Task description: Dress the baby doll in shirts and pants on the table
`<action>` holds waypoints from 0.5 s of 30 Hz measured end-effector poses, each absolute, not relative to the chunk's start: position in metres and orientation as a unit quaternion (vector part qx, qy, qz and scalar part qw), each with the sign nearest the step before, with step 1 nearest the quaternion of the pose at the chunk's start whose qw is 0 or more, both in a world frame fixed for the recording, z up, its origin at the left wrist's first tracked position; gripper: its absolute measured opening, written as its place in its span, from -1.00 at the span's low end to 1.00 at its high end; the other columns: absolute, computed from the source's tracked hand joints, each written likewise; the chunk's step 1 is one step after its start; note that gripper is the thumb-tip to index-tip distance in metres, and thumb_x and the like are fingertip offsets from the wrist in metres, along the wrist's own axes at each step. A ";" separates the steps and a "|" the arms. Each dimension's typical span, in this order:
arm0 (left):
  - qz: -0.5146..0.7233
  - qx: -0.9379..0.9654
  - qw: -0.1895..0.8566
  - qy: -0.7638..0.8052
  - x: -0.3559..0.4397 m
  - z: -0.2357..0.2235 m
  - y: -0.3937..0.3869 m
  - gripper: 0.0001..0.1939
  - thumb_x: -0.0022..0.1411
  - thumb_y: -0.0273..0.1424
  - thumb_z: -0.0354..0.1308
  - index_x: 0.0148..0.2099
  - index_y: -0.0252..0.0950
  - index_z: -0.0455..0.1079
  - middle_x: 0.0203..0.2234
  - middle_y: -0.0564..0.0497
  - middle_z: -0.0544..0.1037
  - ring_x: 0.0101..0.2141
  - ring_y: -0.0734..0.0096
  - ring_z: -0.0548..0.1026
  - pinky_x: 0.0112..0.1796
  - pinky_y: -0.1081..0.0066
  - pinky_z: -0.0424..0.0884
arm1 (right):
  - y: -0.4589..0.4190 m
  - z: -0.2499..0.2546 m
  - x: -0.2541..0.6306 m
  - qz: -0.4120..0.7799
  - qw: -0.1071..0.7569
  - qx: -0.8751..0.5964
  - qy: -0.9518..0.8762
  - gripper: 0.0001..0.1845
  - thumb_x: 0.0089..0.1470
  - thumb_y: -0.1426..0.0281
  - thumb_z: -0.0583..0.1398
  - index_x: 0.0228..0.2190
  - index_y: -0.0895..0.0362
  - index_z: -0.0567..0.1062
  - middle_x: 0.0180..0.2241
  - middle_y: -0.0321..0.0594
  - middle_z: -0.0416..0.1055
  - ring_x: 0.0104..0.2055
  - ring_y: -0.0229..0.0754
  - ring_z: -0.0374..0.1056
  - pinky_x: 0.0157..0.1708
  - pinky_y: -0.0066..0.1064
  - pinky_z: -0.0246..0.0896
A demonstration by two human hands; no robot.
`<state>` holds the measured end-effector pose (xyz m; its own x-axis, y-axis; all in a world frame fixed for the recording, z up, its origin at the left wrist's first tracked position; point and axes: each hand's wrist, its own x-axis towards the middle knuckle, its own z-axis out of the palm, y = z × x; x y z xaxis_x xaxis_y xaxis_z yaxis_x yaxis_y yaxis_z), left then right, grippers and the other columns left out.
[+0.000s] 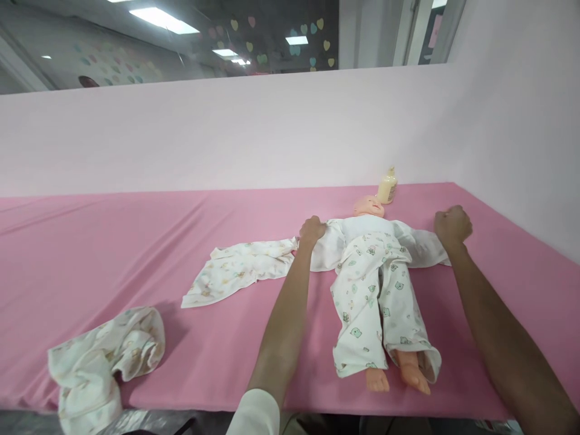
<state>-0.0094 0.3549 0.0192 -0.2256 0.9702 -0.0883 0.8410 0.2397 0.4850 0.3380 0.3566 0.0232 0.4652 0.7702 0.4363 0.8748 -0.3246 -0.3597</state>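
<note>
A baby doll [369,206] lies on its back with its head away from me. It wears a plain white top [367,225] with the arms spread wide, and white trousers [362,296] with a small green print, from which both feet show. My left hand [312,231] is closed at the end of the top's left-side sleeve. At the opposite sleeve end my right hand [453,226] is a closed fist, touching the cloth. Whether the doll's hands are inside my fingers is hidden. A folded printed cloth garment [244,266] lies just left of my left hand.
Another crumpled printed garment [109,356] hangs partly over the table's front left edge. A pale yellow pump bottle [387,186] stands behind the doll's head. The pink covered table [149,241] meets white walls at the back and right, with a window [272,36] above.
</note>
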 end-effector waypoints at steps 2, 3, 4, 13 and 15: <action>0.183 0.604 0.189 0.752 -0.006 0.018 0.354 -0.67 0.25 -0.28 0.05 0.00 -0.33 0.37 -0.02 -0.25 0.48 -0.01 0.04 0.45 -0.15 0.29 0.31 | 0.356 0.034 0.300 -0.064 0.306 -0.779 -0.543 -0.62 0.12 0.47 -0.05 -0.10 0.26 0.44 -0.21 0.10 0.44 -0.26 -0.03 0.34 -0.40 -0.32 0.09; 0.191 0.613 0.188 0.743 -0.005 0.018 0.353 -0.66 0.24 -0.25 0.06 0.01 -0.30 0.37 -0.01 -0.21 0.48 -0.01 0.09 0.45 -0.15 0.32 0.31 | 0.356 0.037 0.277 -0.049 0.312 -0.740 -0.594 -0.62 0.14 0.46 -0.06 -0.10 0.20 0.44 -0.16 0.04 0.44 -0.22 -0.05 0.35 -0.35 -0.33 0.13; 0.199 0.623 0.187 0.733 -0.003 0.017 0.352 -0.64 0.23 -0.21 0.08 0.01 -0.27 0.37 -0.01 -0.16 0.49 -0.02 0.14 0.46 -0.15 0.36 0.31 | 0.355 0.038 0.254 -0.033 0.300 -0.689 -0.659 -0.62 0.16 0.42 -0.06 -0.09 0.17 0.44 -0.11 0.01 0.44 -0.17 -0.05 0.35 -0.28 -0.34 0.16; 0.238 0.653 0.170 0.699 0.002 0.004 0.354 -0.82 0.24 -0.27 0.05 -0.28 -0.21 0.42 -0.25 -0.06 0.56 -0.21 0.28 0.48 -0.28 0.42 0.28 | 0.362 0.031 0.142 -0.026 -0.020 -0.477 -0.878 -0.59 -0.03 0.43 0.17 -0.09 0.24 0.46 -0.02 0.07 0.42 0.02 0.07 0.33 -0.02 -0.22 0.17; 0.244 0.650 0.173 0.698 -0.001 0.001 0.356 -0.80 0.26 -0.26 0.03 -0.28 -0.22 0.42 -0.25 -0.08 0.56 -0.22 0.28 0.48 -0.29 0.41 0.28 | 0.365 0.030 0.135 -0.024 -0.051 -0.483 -0.874 -0.51 -0.05 0.42 0.19 -0.03 0.23 0.43 0.01 0.08 0.40 0.05 0.11 0.31 0.02 -0.16 0.15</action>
<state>-0.0006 0.3562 0.0011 -0.0947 0.9926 0.0760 0.8242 0.0353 0.5652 0.1350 0.3652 0.0305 -0.5274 0.8471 -0.0656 0.8422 0.5314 0.0909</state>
